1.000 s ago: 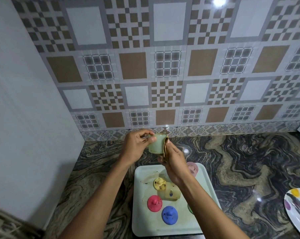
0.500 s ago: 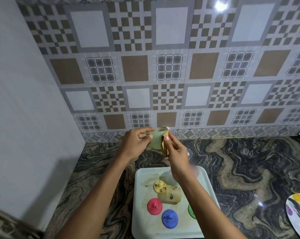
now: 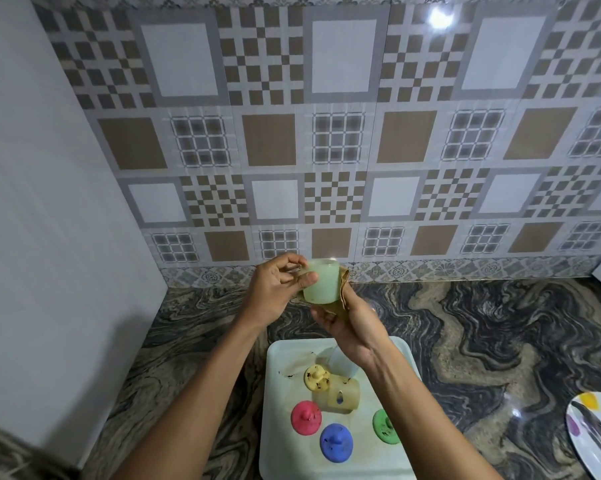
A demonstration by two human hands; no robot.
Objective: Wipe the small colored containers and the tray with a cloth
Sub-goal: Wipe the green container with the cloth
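Note:
My left hand [image 3: 276,294] grips a pale green container [image 3: 321,281] by its rim and side, held up above the counter. My right hand [image 3: 352,329] holds a tan cloth [image 3: 342,296] against the container's right side and bottom. Below them lies a pale tray [image 3: 275,410] with stains. On it are a yellow lid [image 3: 315,376], a yellowish container [image 3: 340,396] lying on its side, a pink lid [image 3: 306,417], a blue lid [image 3: 336,442] and a green lid [image 3: 384,431]. A clear container [image 3: 340,360] is partly hidden behind my right wrist.
The tray sits on a dark marbled counter [image 3: 482,341] against a patterned tiled wall [image 3: 326,133]. A white side wall [image 3: 50,237] closes off the left. A white plate [image 3: 593,434] with colored dots and a metal utensil lies at the right edge.
The green container has turned in my hands, so its side now faces me. My right hand and the cloth have slid lower, to cup its side and bottom.

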